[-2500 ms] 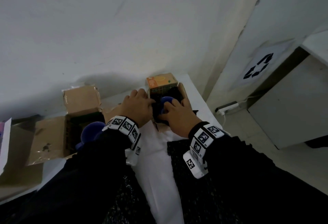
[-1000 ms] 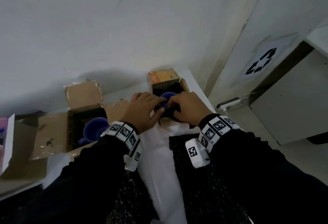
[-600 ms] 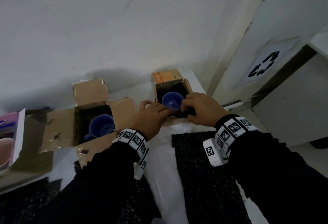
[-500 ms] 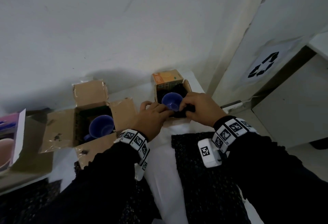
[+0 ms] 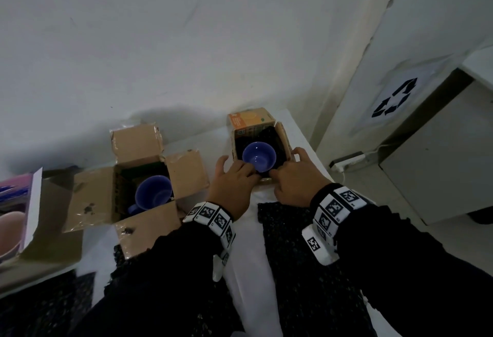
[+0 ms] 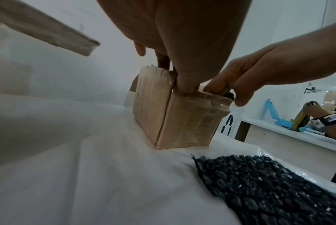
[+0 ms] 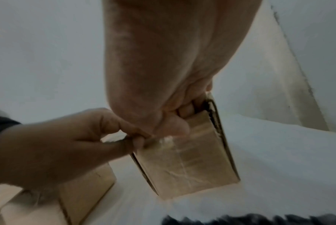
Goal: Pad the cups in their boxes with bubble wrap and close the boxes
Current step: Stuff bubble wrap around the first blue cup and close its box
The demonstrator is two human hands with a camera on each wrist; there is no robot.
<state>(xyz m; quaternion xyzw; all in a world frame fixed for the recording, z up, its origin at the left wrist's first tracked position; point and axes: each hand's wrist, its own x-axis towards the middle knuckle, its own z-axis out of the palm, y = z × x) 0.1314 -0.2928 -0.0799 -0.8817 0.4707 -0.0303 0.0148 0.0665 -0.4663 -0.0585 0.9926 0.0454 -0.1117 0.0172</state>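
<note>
A small cardboard box (image 5: 283, 136) with an orange flap stands at the table's far right. Inside it a blue cup (image 5: 258, 156) sits upright, with black bubble wrap (image 5: 272, 134) around it. My left hand (image 5: 250, 170) and right hand (image 5: 277, 174) meet at the box's near wall. In the left wrist view my left hand (image 6: 182, 86) curls over the rim of the small box (image 6: 182, 118), thumb outside. In the right wrist view my right hand (image 7: 182, 115) hooks over the small box (image 7: 186, 159) the same way. A second blue cup (image 5: 153, 195) lies in a larger open box (image 5: 90, 198) to the left.
Black bubble wrap sheets (image 5: 293, 243) lie on the white table in front of the small box and at the near left (image 5: 66, 304). A pink box (image 5: 16, 203) sits at the far left. The table edge runs just right of the small box; a grey cabinet (image 5: 440, 150) stands beyond.
Both hands have drawn back from over the cup to the small box's near rim, and the cup's open mouth now shows in full. My head view has shifted right.
</note>
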